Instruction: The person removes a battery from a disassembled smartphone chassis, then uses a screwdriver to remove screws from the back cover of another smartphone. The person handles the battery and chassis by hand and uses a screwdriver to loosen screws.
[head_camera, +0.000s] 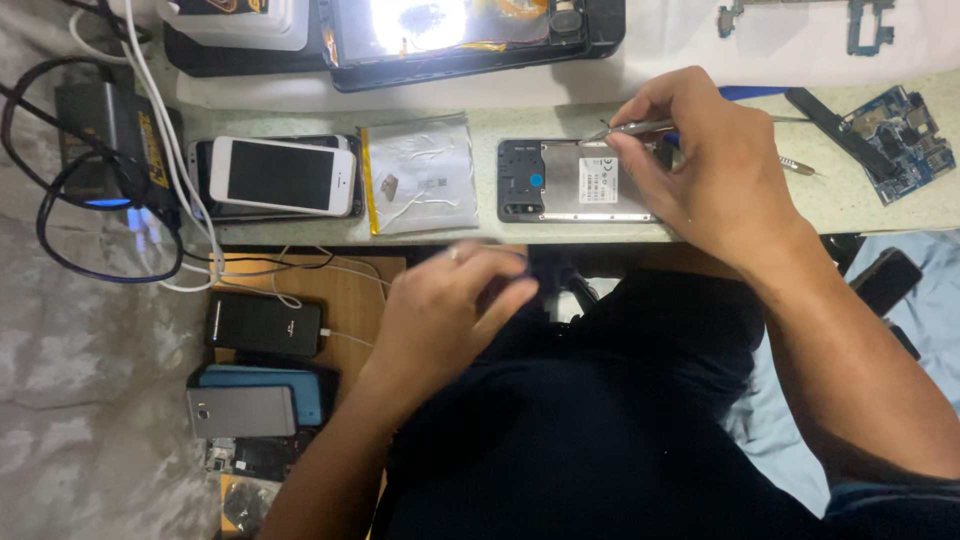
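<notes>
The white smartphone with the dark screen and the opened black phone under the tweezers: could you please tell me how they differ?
The white smartphone lies closed, screen up, on another phone; the opened black phone shows bare silver internals. No hand touches the white one; the right hand holds metal tweezers over the black one. Both lie flat on the pale worktop.

A bright lamp is glaring off the glossy black-framed screen (420, 25) at the far edge, blowing it out white. The near left hand (450, 310) is smearing with motion blur, while the dark lap is sitting dim.
</notes>
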